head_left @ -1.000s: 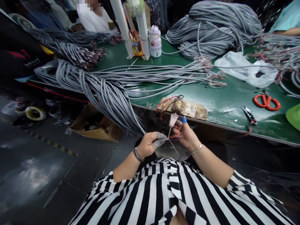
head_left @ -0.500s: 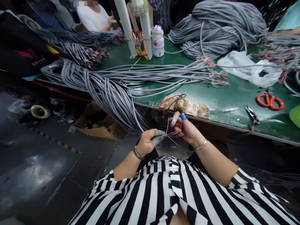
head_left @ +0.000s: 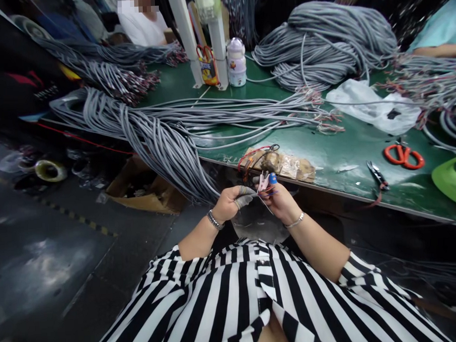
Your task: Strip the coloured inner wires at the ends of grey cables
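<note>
My left hand [head_left: 235, 201], with grey covers on its thumb and finger, pinches the end of a grey cable that runs into the hanging bundle [head_left: 174, 158]. Out of that end come thin red and blue wires [head_left: 267, 191], which the fingers of my right hand [head_left: 279, 201] close on. My right hand has a blue cover on one fingertip and a pale wrap on another. A thin whitish strand [head_left: 266, 205] sticks out downward between the hands. Both hands are close together, just in front of the table edge.
On the green table [head_left: 325, 156] lie orange-handled scissors [head_left: 403, 156], small cutters [head_left: 377, 175], a plastic bag [head_left: 376, 104] and a taped cardboard piece [head_left: 288, 164]. A large cable coil [head_left: 328, 40] sits behind, near a bottle [head_left: 237, 62]. A cardboard box [head_left: 145, 189] stands on the floor at left.
My hands have come closer together, the right fingers folding over the coloured wires near the cable end. The view has shifted slightly. The whitish strand that stuck upward shows less.
</note>
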Available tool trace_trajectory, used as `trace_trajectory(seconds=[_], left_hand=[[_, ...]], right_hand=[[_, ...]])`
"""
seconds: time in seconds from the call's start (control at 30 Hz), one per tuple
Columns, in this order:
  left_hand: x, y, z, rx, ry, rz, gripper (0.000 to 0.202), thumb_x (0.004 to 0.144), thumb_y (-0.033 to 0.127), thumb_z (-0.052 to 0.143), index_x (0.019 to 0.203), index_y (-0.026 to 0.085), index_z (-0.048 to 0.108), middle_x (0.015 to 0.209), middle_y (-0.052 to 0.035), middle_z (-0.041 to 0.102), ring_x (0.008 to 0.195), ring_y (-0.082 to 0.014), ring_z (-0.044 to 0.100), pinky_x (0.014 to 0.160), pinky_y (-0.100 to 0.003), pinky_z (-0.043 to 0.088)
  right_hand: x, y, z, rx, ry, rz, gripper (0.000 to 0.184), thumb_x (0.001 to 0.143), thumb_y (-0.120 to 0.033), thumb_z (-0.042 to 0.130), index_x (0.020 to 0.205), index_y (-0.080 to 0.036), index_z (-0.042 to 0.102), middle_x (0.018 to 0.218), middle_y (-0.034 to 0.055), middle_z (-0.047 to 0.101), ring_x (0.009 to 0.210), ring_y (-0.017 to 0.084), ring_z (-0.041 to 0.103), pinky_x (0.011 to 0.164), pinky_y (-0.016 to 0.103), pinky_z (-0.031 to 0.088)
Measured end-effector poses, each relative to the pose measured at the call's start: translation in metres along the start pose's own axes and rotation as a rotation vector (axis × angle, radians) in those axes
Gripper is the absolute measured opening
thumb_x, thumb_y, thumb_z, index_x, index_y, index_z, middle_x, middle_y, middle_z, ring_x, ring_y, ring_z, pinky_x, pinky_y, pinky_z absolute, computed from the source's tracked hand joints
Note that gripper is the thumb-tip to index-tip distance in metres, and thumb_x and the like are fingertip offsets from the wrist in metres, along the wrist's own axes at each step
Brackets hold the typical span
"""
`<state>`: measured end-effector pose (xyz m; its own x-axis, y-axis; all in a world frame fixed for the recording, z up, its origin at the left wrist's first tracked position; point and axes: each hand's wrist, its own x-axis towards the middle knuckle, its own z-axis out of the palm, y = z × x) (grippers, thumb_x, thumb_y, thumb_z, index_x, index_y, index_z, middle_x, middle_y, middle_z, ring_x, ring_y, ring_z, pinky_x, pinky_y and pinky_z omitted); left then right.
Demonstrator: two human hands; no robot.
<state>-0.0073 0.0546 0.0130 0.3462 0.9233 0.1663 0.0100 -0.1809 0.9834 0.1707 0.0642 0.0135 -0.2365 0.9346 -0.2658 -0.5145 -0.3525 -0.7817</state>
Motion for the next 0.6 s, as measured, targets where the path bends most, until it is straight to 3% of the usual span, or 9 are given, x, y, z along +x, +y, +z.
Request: trace_trajectory(seconds=[0.2, 0.6], left_hand=[[0.0073, -0.0005, 0.0012, 0.022, -0.083, 0.027, 0.037, 0.078, 0.047, 0.073, 0.088, 0.012, 0.075, 0.074, -0.0057, 0.070, 0.063, -0.0117, 0.058, 0.063, -0.024, 0.049], [0.0111, 0.0004, 0.0045, 0.053, -0.100, -0.012, 0.040, 0.079, 0.049, 0.072, 0.088, 0.010, 0.074, 0.069, -0.0040, 0.066, 0.058, -0.0087, 0.051, 0.056, -0.021, 0.043]], right_hand=[[0.0045, -0.0015, 0.0021, 0.064, 0.051, -0.033, 0.054, 0.065, -0.065, 0.078, 0.063, -0.015, 0.055, 0.051, -0.0042, 0.045, 0.042, 0.002, 0.026, 0.036, 0.016, 0.015], [0.0027, -0.0026, 0.0040, 0.070, 0.059, -0.014, 0.055, 0.063, -0.066, 0.078, 0.061, -0.016, 0.055, 0.047, -0.0062, 0.040, 0.041, 0.002, 0.026, 0.036, 0.017, 0.016]])
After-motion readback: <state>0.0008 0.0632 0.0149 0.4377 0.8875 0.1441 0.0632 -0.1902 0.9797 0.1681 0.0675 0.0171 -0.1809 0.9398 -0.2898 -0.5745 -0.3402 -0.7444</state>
